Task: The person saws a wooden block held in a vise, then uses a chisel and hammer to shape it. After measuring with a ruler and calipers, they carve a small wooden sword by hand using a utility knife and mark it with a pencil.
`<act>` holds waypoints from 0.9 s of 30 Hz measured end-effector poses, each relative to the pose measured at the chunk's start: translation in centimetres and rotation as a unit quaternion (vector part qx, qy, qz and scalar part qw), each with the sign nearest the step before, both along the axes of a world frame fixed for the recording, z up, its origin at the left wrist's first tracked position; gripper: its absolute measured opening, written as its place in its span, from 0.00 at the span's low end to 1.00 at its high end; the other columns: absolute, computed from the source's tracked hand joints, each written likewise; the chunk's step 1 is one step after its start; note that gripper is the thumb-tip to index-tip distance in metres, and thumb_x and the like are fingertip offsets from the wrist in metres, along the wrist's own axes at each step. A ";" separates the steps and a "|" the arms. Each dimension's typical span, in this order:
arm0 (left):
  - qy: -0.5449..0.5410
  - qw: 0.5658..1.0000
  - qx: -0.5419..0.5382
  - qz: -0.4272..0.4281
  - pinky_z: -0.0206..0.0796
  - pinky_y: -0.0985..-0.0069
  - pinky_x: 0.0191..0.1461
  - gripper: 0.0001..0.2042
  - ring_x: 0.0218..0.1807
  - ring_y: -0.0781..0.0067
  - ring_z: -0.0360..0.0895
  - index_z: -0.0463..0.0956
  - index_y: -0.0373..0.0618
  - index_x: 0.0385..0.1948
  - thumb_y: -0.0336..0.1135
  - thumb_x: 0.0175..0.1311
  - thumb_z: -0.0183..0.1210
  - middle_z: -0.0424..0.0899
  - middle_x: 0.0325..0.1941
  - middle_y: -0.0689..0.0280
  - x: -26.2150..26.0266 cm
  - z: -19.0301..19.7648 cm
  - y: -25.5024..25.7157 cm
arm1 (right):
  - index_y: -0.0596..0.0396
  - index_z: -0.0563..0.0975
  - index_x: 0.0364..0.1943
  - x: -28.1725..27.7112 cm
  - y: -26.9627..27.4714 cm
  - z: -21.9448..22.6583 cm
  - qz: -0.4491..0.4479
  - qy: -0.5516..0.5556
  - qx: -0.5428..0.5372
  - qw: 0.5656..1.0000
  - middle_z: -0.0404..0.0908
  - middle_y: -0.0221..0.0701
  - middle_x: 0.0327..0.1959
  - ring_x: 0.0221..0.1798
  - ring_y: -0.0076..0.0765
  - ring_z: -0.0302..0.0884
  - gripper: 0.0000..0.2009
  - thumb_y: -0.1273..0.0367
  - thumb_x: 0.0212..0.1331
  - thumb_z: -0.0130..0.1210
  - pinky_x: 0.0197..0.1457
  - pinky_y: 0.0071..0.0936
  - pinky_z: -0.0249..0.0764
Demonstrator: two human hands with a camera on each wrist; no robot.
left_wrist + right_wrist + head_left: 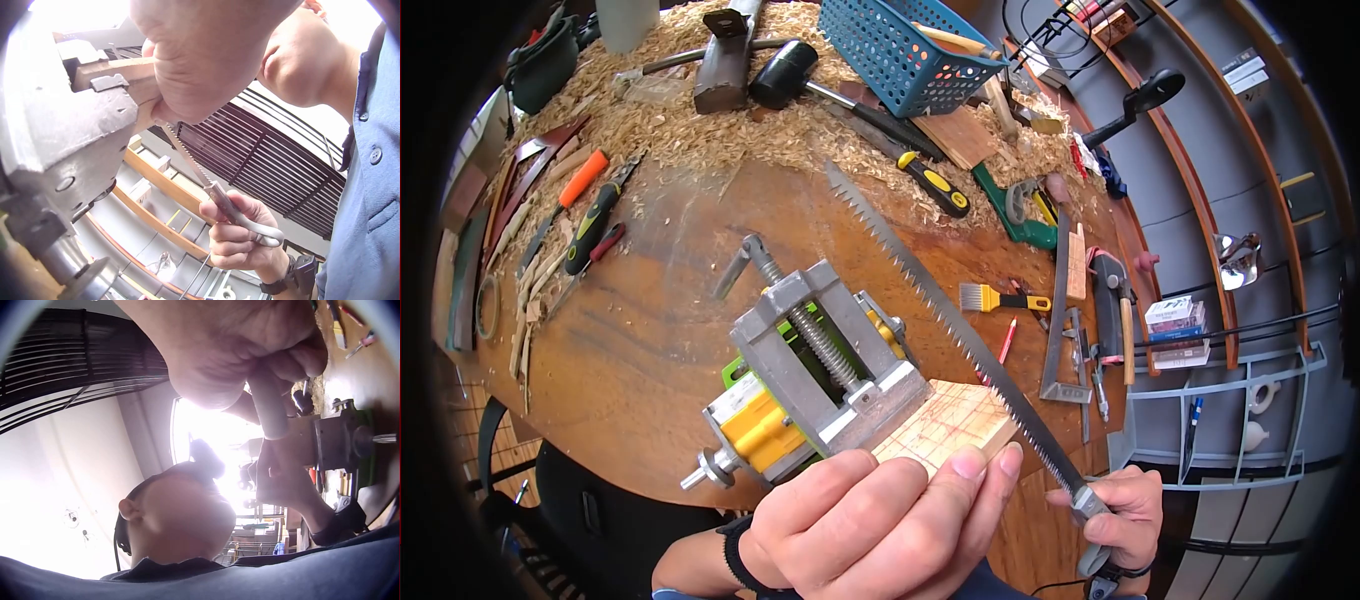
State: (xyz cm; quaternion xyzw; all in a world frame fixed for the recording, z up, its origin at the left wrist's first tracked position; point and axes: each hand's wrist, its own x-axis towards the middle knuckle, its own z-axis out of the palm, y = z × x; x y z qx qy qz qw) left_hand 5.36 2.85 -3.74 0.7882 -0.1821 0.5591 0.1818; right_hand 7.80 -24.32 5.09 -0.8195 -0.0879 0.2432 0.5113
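Observation:
A vise (820, 350) with a steel screw and yellow and green parts clamps a wooden block (950, 420) marked with red lines. My left hand (880, 520) curls its fingers at the block's near side and holds it, thumb tip on its edge. With my right hand (1128, 510) I grip the grey handle of a handsaw (960, 330). Its long toothed blade slants up to the left, passing right at the block's outer end. In the left wrist view, the saw handle (234, 215) lies in my curled right fingers, and the blade's far part is hidden behind my left hand.
Wood shavings (700, 120) cover the back of the table (660, 330), around a black mallet (785, 75) and a blue basket (900, 70). A brush (1005, 298), a try square (1058, 340) and calipers lie right. Chisels (585, 180) lie left.

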 end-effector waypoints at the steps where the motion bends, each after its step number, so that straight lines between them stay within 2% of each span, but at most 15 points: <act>1: -0.003 1.000 0.000 0.001 0.74 0.81 0.30 0.17 0.32 0.75 0.78 0.92 0.44 0.41 0.23 0.45 0.69 0.85 0.39 0.66 0.0 -0.1 0.1 | 0.74 0.86 0.42 0.0 0.0 -0.1 0.001 0.000 0.000 1.000 0.75 0.30 0.13 0.13 0.19 0.66 0.27 0.56 0.54 0.68 0.19 0.21 0.56; 4: -0.022 0.999 0.031 -0.003 0.73 0.81 0.29 0.16 0.31 0.75 0.77 0.92 0.44 0.40 0.23 0.45 0.69 0.85 0.39 0.66 0.0 -0.2 0.3 | 0.75 0.86 0.41 0.1 -0.5 -0.7 -0.002 -0.005 0.012 1.000 0.75 0.30 0.13 0.13 0.20 0.66 0.27 0.56 0.55 0.68 0.19 0.21 0.56; 6: 0.013 1.000 -0.006 -0.004 0.74 0.80 0.32 0.17 0.33 0.74 0.78 0.91 0.44 0.41 0.23 0.46 0.69 0.86 0.41 0.66 -0.5 0.3 -0.4 | 0.72 0.85 0.49 0.6 -1.5 -1.5 0.081 0.017 0.054 0.995 0.76 0.26 0.13 0.14 0.17 0.71 0.22 0.62 0.62 0.64 0.20 0.18 0.63; 7: 0.024 1.000 -0.018 -0.003 0.74 0.80 0.33 0.17 0.34 0.74 0.78 0.91 0.45 0.42 0.23 0.46 0.69 0.86 0.41 0.66 -0.7 0.4 -0.7 | 0.72 0.85 0.49 0.6 -1.7 -1.9 0.082 0.017 0.056 0.995 0.76 0.26 0.13 0.14 0.17 0.71 0.22 0.62 0.62 0.64 0.20 0.18 0.63; 9: 0.110 0.991 -0.080 0.005 0.62 0.83 0.32 0.14 0.31 0.81 0.71 0.91 0.55 0.39 0.29 0.48 0.72 0.83 0.38 0.77 -1.3 0.4 -1.4 | 0.73 0.84 0.49 0.6 -2.0 -2.3 0.081 0.078 0.079 0.990 0.76 0.27 0.15 0.16 0.19 0.70 0.26 0.57 0.63 0.63 0.22 0.20 0.62; 10: 0.110 0.991 -0.078 0.006 0.62 0.83 0.32 0.14 0.31 0.81 0.71 0.91 0.55 0.39 0.29 0.48 0.72 0.83 0.38 0.77 -1.4 0.6 -1.5 | 0.73 0.84 0.49 0.5 -1.7 -2.5 0.082 0.078 0.081 0.990 0.76 0.27 0.15 0.16 0.19 0.70 0.26 0.57 0.63 0.63 0.22 0.20 0.62; 12: 0.109 0.991 -0.060 0.053 0.63 0.82 0.37 0.10 0.36 0.81 0.71 0.91 0.57 0.37 0.32 0.52 0.73 0.84 0.39 0.78 -1.5 0.9 -1.6 | 0.84 0.82 0.37 0.1 -0.7 -3.0 0.005 0.146 0.146 0.979 0.68 0.31 0.10 0.11 0.26 0.60 0.30 0.56 0.59 0.66 0.20 0.31 0.57; 13: 0.109 0.991 -0.059 0.054 0.63 0.82 0.37 0.10 0.36 0.81 0.71 0.91 0.57 0.37 0.32 0.52 0.73 0.84 0.39 0.78 -1.2 0.8 -1.1 | 0.84 0.82 0.37 0.1 -0.7 -3.3 0.006 0.146 0.147 0.978 0.68 0.31 0.10 0.11 0.26 0.60 0.30 0.56 0.59 0.66 0.20 0.31 0.57; 16: -0.041 0.992 0.090 0.072 0.74 0.77 0.38 0.19 0.38 0.71 0.79 0.91 0.45 0.43 0.25 0.45 0.69 0.86 0.43 0.67 -0.1 0.3 0.2 | 0.85 0.81 0.37 0.6 -1.0 -4.7 0.024 0.207 0.214 0.954 0.66 0.31 0.10 0.11 0.28 0.56 0.29 0.57 0.62 0.63 0.20 0.34 0.53; 19: -0.022 0.994 0.095 0.055 0.74 0.75 0.42 0.20 0.42 0.69 0.79 0.90 0.47 0.44 0.26 0.45 0.69 0.86 0.45 0.67 0.0 0.2 0.1 | 0.85 0.80 0.40 1.0 -1.8 -6.2 0.044 0.267 0.296 0.916 0.63 0.30 0.09 0.11 0.28 0.54 0.27 0.60 0.64 0.60 0.20 0.35 0.49; 21: -0.022 0.994 0.090 0.057 0.74 0.76 0.41 0.19 0.41 0.69 0.79 0.90 0.47 0.44 0.26 0.45 0.68 0.86 0.45 0.67 0.1 0.3 -0.1 | 0.83 0.79 0.50 1.2 -2.6 -7.2 0.067 0.353 0.351 0.864 0.66 0.26 0.14 0.17 0.24 0.58 0.31 0.56 0.65 0.61 0.28 0.30 0.57; 22: -0.022 0.994 0.088 0.058 0.74 0.76 0.41 0.19 0.41 0.69 0.78 0.90 0.47 0.44 0.27 0.45 0.68 0.86 0.45 0.67 0.1 0.3 -0.2 | 0.83 0.79 0.50 1.3 -2.6 -7.6 0.068 0.354 0.351 0.864 0.66 0.26 0.14 0.17 0.24 0.58 0.31 0.56 0.65 0.61 0.28 0.30 0.57; 24: -0.024 0.995 0.065 0.070 0.74 0.76 0.41 0.18 0.41 0.69 0.78 0.91 0.46 0.43 0.27 0.45 0.68 0.86 0.45 0.68 0.2 0.3 -0.6 | 0.81 0.80 0.45 1.4 -2.4 -8.4 0.064 0.401 0.412 0.816 0.66 0.28 0.14 0.16 0.26 0.58 0.27 0.57 0.66 0.60 0.26 0.33 0.56; 25: -0.024 0.995 0.058 0.074 0.74 0.75 0.41 0.18 0.41 0.69 0.78 0.91 0.46 0.43 0.27 0.45 0.68 0.86 0.45 0.68 0.2 0.3 -0.7 | 0.81 0.80 0.45 1.4 -2.4 -8.8 0.065 0.402 0.411 0.816 0.66 0.28 0.14 0.16 0.26 0.58 0.27 0.57 0.66 0.60 0.26 0.33 0.56; 27: -0.031 0.994 0.071 0.071 0.74 0.75 0.39 0.18 0.40 0.69 0.78 0.91 0.46 0.42 0.27 0.45 0.68 0.86 0.44 0.68 0.3 0.1 -0.5 | 0.74 0.80 0.35 1.3 -2.4 -9.4 0.074 0.434 0.451 0.776 0.64 0.28 0.13 0.15 0.29 0.58 0.23 0.58 0.67 0.59 0.24 0.35 0.55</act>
